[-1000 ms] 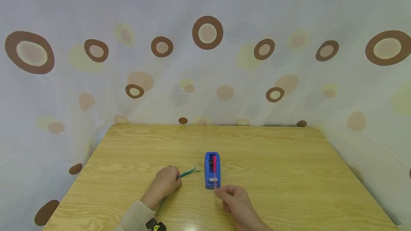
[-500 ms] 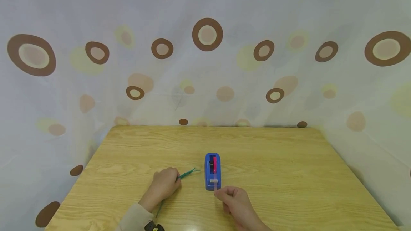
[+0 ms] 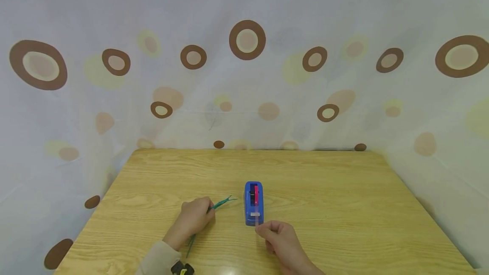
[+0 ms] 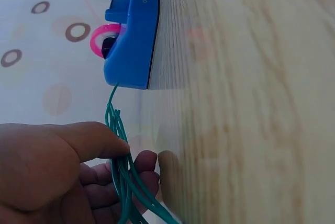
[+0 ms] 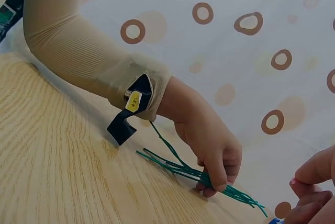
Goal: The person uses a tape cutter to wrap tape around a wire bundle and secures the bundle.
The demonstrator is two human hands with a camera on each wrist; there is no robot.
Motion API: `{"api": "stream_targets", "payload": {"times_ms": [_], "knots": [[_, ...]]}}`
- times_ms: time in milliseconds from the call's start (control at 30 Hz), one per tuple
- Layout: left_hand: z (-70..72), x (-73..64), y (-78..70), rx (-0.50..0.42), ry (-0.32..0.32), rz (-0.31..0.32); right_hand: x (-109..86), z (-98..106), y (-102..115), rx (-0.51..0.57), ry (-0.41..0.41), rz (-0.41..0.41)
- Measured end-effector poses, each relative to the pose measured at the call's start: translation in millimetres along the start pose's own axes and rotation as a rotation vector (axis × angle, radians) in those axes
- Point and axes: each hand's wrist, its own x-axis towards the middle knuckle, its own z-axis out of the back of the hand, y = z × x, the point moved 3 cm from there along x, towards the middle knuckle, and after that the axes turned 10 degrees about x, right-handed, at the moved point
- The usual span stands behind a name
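Note:
Between thumb and curled fingers my left hand (image 3: 195, 216) grips a bundle of green wires (image 4: 121, 174), whose loose ends stick out on both sides of the fist. To the right of the bundle's tips stands a blue tape dispenser (image 3: 248, 205) with a roll of tape on a pink core (image 3: 256, 195). My right hand (image 3: 280, 239) is just in front of the dispenser and pinches the end of the clear tape strip (image 3: 257, 220) between thumb and forefinger. The strip runs back over the cutter to the roll. In the right wrist view only part of the right hand's fingers (image 5: 314, 182) shows.
A wood-grain table (image 3: 324, 186) lies under everything. Behind it and at both sides hangs a pale curtain (image 3: 244, 84) printed with brown rings. A black strap with a yellow tag (image 5: 135, 101) sits on the left sleeve.
The left hand has shifted very slightly, and the wire tips now point a little farther up and away. The right hand keeps its pinch on the tape; the dispenser stays put.

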Motion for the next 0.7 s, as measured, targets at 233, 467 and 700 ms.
{"api": "stream_targets", "payload": {"times_ms": [233,467,700], "knots": [[-0.1,0.0,1.2,-0.064,0.007,-0.012,0.1,0.4,0.1,0.008,0.004,0.001],[0.9,-3.8,5.1,-0.196,-0.01,-0.005,0.2,0.5,-0.3,0.019,0.007,0.003],[4.9,-4.4,7.4,-0.26,-0.08,0.022,0.4,0.5,-1.0,0.027,0.005,-0.009]]}}
